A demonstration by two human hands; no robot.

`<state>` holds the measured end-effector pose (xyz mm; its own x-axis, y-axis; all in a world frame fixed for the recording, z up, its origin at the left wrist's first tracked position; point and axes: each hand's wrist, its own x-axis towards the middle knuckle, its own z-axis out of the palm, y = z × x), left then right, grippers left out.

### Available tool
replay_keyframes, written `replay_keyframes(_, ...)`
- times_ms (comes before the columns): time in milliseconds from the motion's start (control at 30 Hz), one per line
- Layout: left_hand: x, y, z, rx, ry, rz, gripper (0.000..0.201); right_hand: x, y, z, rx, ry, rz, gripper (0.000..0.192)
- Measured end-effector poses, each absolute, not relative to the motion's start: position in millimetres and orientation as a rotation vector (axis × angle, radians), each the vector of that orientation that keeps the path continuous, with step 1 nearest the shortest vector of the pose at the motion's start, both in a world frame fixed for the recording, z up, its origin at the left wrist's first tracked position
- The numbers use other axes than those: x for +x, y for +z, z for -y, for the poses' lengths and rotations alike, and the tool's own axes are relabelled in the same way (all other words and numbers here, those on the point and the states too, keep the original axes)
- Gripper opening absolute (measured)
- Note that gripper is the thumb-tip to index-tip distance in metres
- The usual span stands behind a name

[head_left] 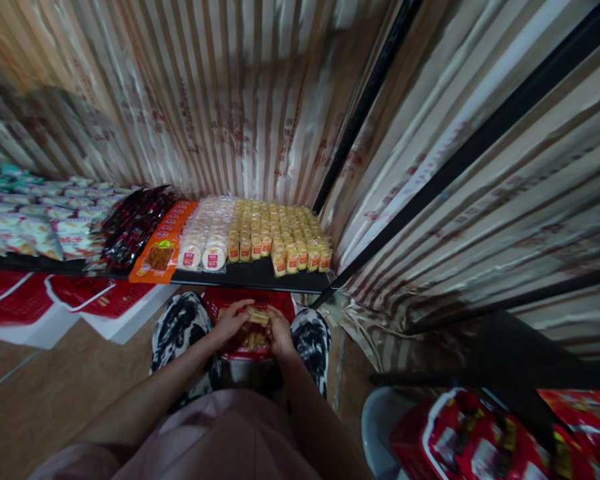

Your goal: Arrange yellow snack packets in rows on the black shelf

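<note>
Striped foil sheeting (pixel 260 100) is hung as walls around a black shelf (pixel 260 275), whose right end is filled with yellow snack packs (pixel 280 237). Below its front edge, a red basket (pixel 253 303) is seen; over it, a small yellow packet (pixel 258 316) is gripped by the curled fingers of the left hand (pixel 230 325) and right hand (pixel 280 332).
</note>
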<state>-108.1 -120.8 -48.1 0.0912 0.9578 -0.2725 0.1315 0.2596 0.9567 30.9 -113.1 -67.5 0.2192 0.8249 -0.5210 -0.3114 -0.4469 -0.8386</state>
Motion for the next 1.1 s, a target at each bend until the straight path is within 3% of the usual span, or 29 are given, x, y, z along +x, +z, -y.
replay_keyframes(267,-101.3,-40.2,117.0,1.390,0.908,-1.280,0.040,35.1,-49.0,106.8,-1.520,1.495,0.413,0.011)
replay_keyframes(767,-107.8,-21.6,65.7,1.432,0.989,-1.433,0.037,27.3,-37.7,90.8,-1.311,1.568,0.524,0.042)
replay_keyframes(1000,-108.8,-15.8,48.5,1.412,0.918,-1.389,0.046,28.2,-42.1,70.3,-1.355,1.536,0.684,0.041)
replay_keyframes(1100,-108.2,-9.0,36.5,1.450,0.932,-1.425,0.046,33.2,-37.4,62.1,-1.513,1.336,0.852,0.037)
